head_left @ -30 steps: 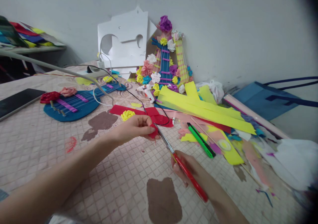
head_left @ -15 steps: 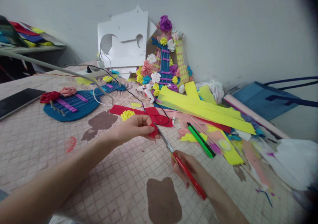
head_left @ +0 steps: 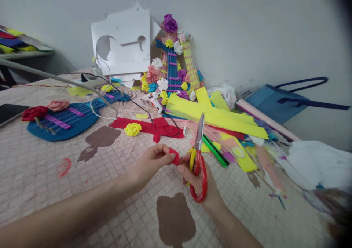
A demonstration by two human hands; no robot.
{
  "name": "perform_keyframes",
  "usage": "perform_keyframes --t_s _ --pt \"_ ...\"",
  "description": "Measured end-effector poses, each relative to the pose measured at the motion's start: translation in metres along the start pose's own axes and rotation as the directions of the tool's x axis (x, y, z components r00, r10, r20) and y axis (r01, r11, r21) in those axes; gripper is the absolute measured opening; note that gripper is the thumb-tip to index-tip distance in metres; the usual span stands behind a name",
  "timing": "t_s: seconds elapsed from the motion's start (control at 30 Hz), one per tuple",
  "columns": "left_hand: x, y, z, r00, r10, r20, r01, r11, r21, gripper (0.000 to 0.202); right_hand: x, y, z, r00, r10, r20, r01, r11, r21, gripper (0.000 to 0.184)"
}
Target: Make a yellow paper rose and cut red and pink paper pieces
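Note:
Between the thumb and fingers of my left hand is a small red paper piece with a rounded edge. My right hand is closed around scissors with red and yellow handles, their blades together and pointing up, away from the paper. Its fingertips come close to the red piece; whether they touch it I cannot tell. Just beyond my hands lie red paper strips, with a small red scrap at their near edge. A yellow paper flower rests on the strip's left part.
A blue paper guitar with flowers lies at left. Behind are a glue gun, flower-covered guitars and a white cut-out board. Yellow strips, a green cutter and scraps cover the right. A cable crosses at left.
The scissors have left the red paper and turned upward in my right hand. Both hands have come nearer to me and closer together. A red scrap now lies by the strips. The view has shifted right.

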State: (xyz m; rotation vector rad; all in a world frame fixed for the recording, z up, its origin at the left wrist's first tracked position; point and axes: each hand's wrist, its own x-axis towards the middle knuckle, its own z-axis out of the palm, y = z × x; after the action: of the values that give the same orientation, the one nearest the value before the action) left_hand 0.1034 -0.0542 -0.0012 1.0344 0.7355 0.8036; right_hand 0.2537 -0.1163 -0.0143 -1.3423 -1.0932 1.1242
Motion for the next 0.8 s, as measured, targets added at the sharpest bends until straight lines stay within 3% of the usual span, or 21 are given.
perform_keyframes --t_s 0.17,0.4,0.67,0.8 --pt "-0.003 0.0 0.009 0.998 -0.043 0.042 0.043 0.999 0.016 0.02 -0.001 0.0 0.002 0.999 -0.015 -0.041 0.015 1.0 0.007 0.027" --pt "0.001 -0.003 0.001 0.994 -0.085 0.068 0.081 0.995 0.057 0.023 -0.001 0.001 -0.001 0.999 0.0 -0.034 0.0 1.0 -0.002 0.025" --pt "0.006 0.015 -0.01 0.993 0.075 -0.091 -0.086 0.988 -0.124 0.024 -0.007 -0.001 0.0 0.973 0.098 0.211 -0.087 0.994 -0.058 0.034" --pt "0.008 0.023 -0.016 0.981 0.12 -0.15 -0.145 0.974 -0.171 0.024 -0.011 -0.006 0.005 0.963 0.134 0.232 -0.102 0.984 -0.145 0.037"
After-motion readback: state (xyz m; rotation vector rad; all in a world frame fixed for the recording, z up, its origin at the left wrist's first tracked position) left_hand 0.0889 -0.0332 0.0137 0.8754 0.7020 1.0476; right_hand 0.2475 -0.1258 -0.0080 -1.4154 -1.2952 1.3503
